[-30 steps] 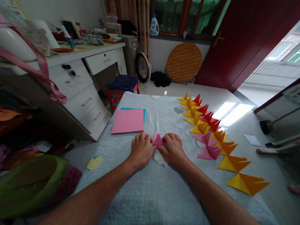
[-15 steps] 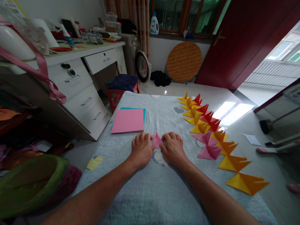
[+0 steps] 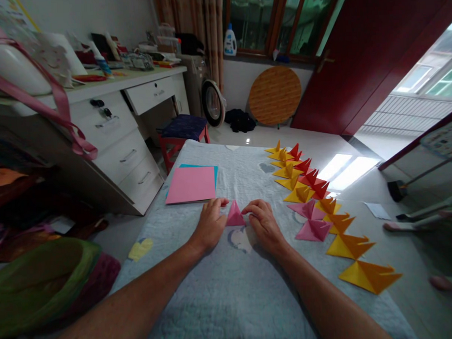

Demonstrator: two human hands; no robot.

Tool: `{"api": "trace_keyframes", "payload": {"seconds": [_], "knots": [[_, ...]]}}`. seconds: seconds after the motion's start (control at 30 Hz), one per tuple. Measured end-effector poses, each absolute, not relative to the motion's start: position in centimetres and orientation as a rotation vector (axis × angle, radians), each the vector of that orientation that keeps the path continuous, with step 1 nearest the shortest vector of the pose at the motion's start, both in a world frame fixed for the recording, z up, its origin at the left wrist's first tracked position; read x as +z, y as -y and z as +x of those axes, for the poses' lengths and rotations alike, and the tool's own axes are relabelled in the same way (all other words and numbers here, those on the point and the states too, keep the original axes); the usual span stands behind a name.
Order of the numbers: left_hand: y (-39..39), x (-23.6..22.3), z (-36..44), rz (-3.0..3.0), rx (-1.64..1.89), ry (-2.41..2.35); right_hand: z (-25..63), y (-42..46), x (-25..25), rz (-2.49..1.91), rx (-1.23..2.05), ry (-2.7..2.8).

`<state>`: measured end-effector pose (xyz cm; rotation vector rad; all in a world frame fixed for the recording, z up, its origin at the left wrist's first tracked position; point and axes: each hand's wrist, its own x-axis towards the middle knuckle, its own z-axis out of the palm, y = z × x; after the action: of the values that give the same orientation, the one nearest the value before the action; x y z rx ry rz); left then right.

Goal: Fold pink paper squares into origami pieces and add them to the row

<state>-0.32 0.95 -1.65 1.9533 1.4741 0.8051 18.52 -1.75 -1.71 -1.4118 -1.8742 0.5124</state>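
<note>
A small pink folded paper triangle (image 3: 235, 215) lies on the pale blue quilted cloth (image 3: 224, 289) between my two hands. My left hand (image 3: 209, 223) rests flat at its left side, fingers spread, fingertips by the triangle's edge. My right hand (image 3: 263, 223) lies at its right side, with the fingertips touching or nearly touching the paper. Neither hand grips the piece. A stack of flat pink and blue paper sheets (image 3: 191, 184) lies just beyond my left hand.
A row of several folded yellow, red and pink paper pieces (image 3: 317, 205) runs along the cloth's right side. A white desk with drawers (image 3: 123, 129) stands to the left, a red stool (image 3: 183, 131) beyond the cloth. A green bag (image 3: 39, 277) sits at lower left.
Both hands have slid slightly outward and opened off the pink triangle, which now shows more fully and lies flat between them.
</note>
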Motion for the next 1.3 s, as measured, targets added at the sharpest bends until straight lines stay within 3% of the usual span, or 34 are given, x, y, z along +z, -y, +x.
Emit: {"api": "trace_keyframes", "payload": {"seconds": [0.13, 0.5, 1.3], "knots": [[-1.0, -1.5, -0.3, 1.987, 0.867, -1.391, 18.4, 1.9, -1.6, -1.377, 0.511, 1.884], [-1.0, -1.1, -0.5, 2.245, 0.63, -1.33, 18.3, 2.3, -1.7, -1.479, 0.413, 2.041], [-0.4, -1.2, 0.4, 2.136, 0.921, -1.133, 17.6, 2.9, -0.1, -1.205, 0.447, 1.781]]}}
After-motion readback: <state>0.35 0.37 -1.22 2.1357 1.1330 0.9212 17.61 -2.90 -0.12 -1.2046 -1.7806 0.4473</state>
